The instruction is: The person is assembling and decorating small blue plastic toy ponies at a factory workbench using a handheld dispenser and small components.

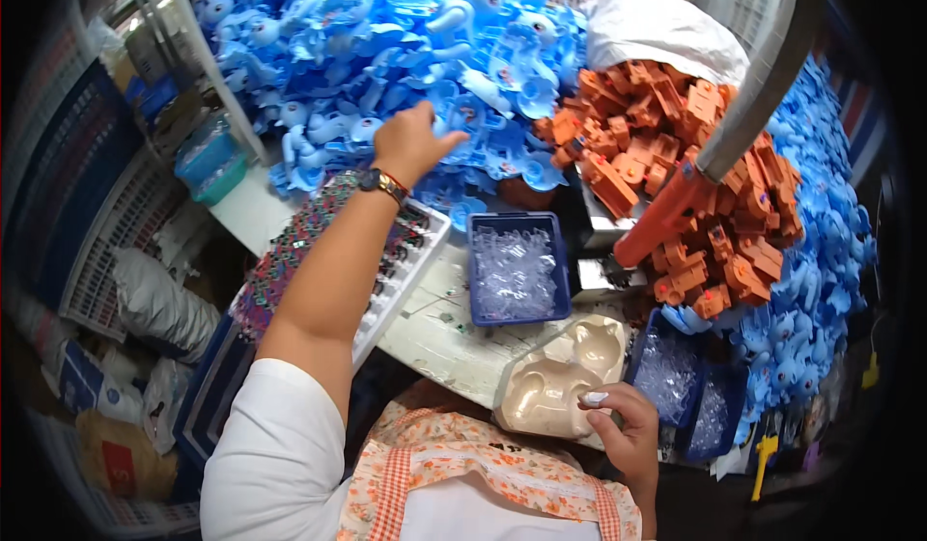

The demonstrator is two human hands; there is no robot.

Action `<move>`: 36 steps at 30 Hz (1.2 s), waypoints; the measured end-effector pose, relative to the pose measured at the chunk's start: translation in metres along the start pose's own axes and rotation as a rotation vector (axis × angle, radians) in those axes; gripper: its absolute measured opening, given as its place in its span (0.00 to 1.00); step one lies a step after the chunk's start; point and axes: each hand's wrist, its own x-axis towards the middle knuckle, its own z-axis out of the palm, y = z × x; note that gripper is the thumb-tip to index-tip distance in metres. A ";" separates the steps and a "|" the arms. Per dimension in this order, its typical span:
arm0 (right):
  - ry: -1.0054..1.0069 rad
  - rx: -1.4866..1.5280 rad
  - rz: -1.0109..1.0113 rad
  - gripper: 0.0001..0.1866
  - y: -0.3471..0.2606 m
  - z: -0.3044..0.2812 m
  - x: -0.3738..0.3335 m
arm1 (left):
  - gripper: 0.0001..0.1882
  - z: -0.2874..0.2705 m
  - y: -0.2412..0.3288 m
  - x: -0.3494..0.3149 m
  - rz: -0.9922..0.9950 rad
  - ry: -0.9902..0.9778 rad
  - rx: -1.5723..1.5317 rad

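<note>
My left hand [413, 143] reaches over the near side of a big heap of light-blue plastic animal-shaped shells [386, 54], some with printed eyes. Its thumb stands apart from the fingers, and nothing shows in its grasp; the other fingertips are partly hidden. A dark watch [375, 180] sits on that wrist. Low at the right, my right hand [630, 435] pinches a small whitish piece [593, 399], too small to name. Those fingers are at the right edge of a beige moulded fixture [541, 391] with smooth hollows.
A blue bin [470, 276] of clear plastic parts stands mid-table. Under my left forearm lies a white tray [391, 300] beside small multicoloured pieces [290, 251]. Orange plastic parts [628, 160] pile up at right, near an orange-handled lever [666, 213]. Two blue bins [632, 358] hold clear pieces.
</note>
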 end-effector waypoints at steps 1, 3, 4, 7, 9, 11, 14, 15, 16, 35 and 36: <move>0.011 -0.005 0.011 0.11 -0.001 -0.004 -0.003 | 0.27 0.005 -0.007 0.008 -0.041 0.010 -0.026; 0.112 0.038 0.062 0.10 0.005 -0.009 -0.008 | 0.21 0.012 -0.024 0.017 -0.065 0.009 -0.105; 0.119 0.034 0.076 0.10 0.011 -0.011 -0.011 | 0.18 0.012 -0.035 0.017 -0.051 -0.002 -0.151; 0.197 0.206 0.140 0.09 0.021 -0.016 -0.015 | 0.14 -0.015 -0.041 0.008 -0.291 -0.186 -0.596; 0.181 0.188 0.093 0.09 0.017 -0.019 -0.013 | 0.13 -0.053 -0.030 -0.014 -0.308 -0.201 -0.743; 0.151 0.096 -0.010 0.09 0.016 -0.024 -0.010 | 0.12 -0.085 -0.033 -0.041 -0.186 -0.239 -0.868; 0.166 0.014 -0.069 0.09 0.014 -0.033 -0.009 | 0.08 -0.119 -0.018 -0.098 0.059 -0.312 -0.894; 0.201 -0.006 -0.058 0.08 0.017 -0.034 -0.012 | 0.08 -0.132 -0.001 -0.119 0.224 -0.372 -0.835; 0.182 -0.009 -0.076 0.09 0.022 -0.037 -0.015 | 0.09 -0.140 0.018 -0.138 0.387 -0.424 -0.773; 0.303 -0.723 -0.369 0.09 0.022 -0.040 0.009 | 0.12 -0.013 0.101 -0.133 0.956 -0.377 -0.364; 0.333 -0.722 -0.360 0.09 0.020 -0.043 0.019 | 0.12 -0.003 0.104 -0.112 0.947 -0.148 -0.420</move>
